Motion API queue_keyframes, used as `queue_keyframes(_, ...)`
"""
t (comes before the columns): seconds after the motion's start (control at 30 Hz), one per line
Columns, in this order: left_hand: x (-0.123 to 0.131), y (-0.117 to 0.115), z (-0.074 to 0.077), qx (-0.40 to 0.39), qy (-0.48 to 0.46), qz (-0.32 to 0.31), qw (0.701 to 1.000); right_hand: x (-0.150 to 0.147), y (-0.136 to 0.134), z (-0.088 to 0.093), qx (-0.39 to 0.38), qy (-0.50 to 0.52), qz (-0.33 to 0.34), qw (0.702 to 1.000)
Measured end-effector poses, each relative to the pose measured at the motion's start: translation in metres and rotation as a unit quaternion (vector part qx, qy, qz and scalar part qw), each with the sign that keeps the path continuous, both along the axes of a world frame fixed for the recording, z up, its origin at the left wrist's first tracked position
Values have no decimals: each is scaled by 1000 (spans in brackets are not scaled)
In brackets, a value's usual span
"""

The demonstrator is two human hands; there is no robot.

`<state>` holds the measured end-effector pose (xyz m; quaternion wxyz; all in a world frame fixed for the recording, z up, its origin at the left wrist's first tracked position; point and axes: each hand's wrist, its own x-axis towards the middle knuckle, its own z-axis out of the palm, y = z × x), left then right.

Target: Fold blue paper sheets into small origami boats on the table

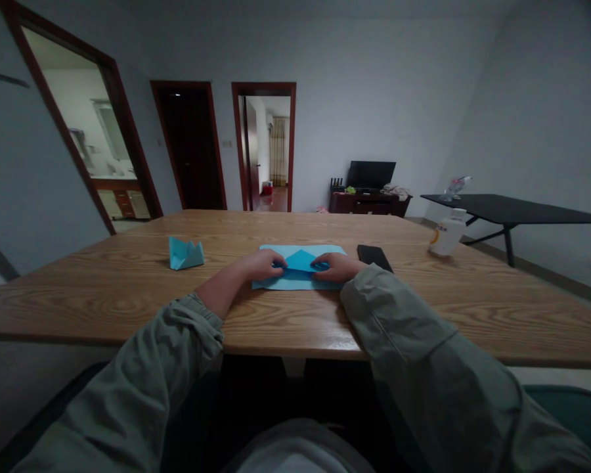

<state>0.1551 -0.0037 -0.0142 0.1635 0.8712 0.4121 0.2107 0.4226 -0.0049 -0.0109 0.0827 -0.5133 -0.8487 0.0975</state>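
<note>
Both of my hands grip a folded piece of blue paper (301, 260) whose top comes to a low point. My left hand (263, 265) pinches its left end between thumb and fingers. At the opposite end, my right hand (339, 266) is closed on it the same way. Beneath the folded paper lies a flat, lighter blue sheet (295, 285) on the wooden table. Off to the left stands a blue folded paper piece (184, 254) with pointed tips, apart from both hands.
A black phone (374, 257) lies just beyond my right hand on the wooden table (285, 322). Farther right stands a white bottle (447, 233). Past the table are a black table (517, 209) and a low cabinet with a dark screen (372, 175).
</note>
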Motion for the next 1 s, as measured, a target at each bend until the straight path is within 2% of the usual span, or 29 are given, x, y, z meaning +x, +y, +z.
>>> queue_keyframes(0.2, -7, 10, -3, 3, 38, 36, 999, 12, 4, 5, -6, 28, -27, 999)
queue_keyframes(0.37, -13, 13, -4, -17, 41, 63, 997, 29, 8, 0, 44, 55, -56, 996)
queue_keyframes(0.57, -16, 16, -7, -28, -8, 68, 997, 32, 7, -3, 67, 65, -85, 992)
queue_keyframes(0.8, -21, 26, -15, -54, -92, 70, 992, 29, 5, 0, 47, 74, -103, 991)
queue_keyframes(1.0, -24, 30, -18, -109, -173, 72, 976, 28, 1, 2, 48, 66, -105, 991)
